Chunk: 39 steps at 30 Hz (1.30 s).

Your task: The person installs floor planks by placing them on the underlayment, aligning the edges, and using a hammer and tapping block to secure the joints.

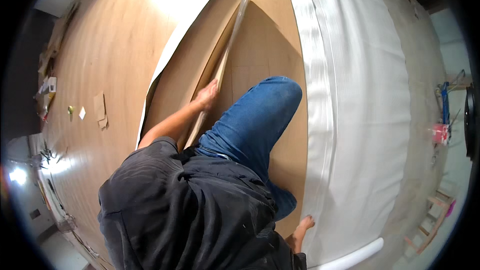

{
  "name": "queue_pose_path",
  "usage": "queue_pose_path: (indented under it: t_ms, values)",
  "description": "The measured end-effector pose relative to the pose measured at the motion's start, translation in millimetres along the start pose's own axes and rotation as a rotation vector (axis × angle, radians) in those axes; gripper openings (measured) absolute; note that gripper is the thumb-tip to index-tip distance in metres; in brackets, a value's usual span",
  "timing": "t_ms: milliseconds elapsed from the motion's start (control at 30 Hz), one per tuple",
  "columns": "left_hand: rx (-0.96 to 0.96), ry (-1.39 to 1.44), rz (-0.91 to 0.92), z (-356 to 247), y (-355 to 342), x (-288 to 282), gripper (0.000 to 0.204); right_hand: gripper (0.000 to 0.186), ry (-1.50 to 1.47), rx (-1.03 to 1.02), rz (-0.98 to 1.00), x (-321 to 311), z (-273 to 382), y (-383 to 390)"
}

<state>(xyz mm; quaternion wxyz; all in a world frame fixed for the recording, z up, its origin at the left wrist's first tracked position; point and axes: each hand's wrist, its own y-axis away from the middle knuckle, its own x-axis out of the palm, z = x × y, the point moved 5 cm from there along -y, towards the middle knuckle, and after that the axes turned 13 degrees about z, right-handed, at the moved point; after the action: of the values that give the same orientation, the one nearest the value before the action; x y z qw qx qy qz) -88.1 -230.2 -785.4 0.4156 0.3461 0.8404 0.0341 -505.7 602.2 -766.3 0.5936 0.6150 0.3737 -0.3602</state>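
Observation:
My left hand (207, 95) is closed around a long, light wood-look plank (227, 45), which is tilted up on edge beside another board (197, 50) with a white sheet edge along its outer side. My knee in blue jeans is bent over the laid boards (275, 37) to the right of it. At the lower right, my right hand (306, 224) has its fingers curled at the white foam underlay (360, 110), near the edge of the wood flooring; what it holds, if anything, is too small to make out.
Wood flooring (100, 45) spreads to the left, with cardboard scraps (100, 110), a tape roll (71, 110) and clutter along the wall. A white foam roll (350, 256) lies at the lower right. Tools, a pink bucket (440, 134) and a small wooden ladder (430, 220) stand at the right.

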Motion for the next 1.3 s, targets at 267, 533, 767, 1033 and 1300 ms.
queue_pose_path:
  t_ms: [267, 533, 767, 1033, 1300]
  values:
    - [-0.025, -0.205, 0.329, -72.1, -15.6, -33.8, 0.037, 0.038, -0.135, -0.35, -0.063, -145.2, 258.8, -2.6]
    - [-0.588, -0.329, 0.088, 82.6, 49.6, -164.8, 0.081, 0.039, 0.0, -0.457, -0.051, -143.1, 339.8, 36.4]
    - [-0.712, -0.225, -0.168, 158.7, 57.7, -167.8, 0.064, 0.037, 0.102, -0.235, 0.253, -92.7, 240.0, 19.2]
    - [-0.79, -0.015, 0.236, 221.5, 42.7, -130.4, 0.045, 0.041, 0.056, -0.187, 0.342, -88.8, 242.8, 1.6]
    - [-0.756, -0.274, 0.125, 102.0, 49.3, -123.4, 0.088, 0.04, 0.034, -0.44, 0.203, -100.5, 334.8, 4.2]
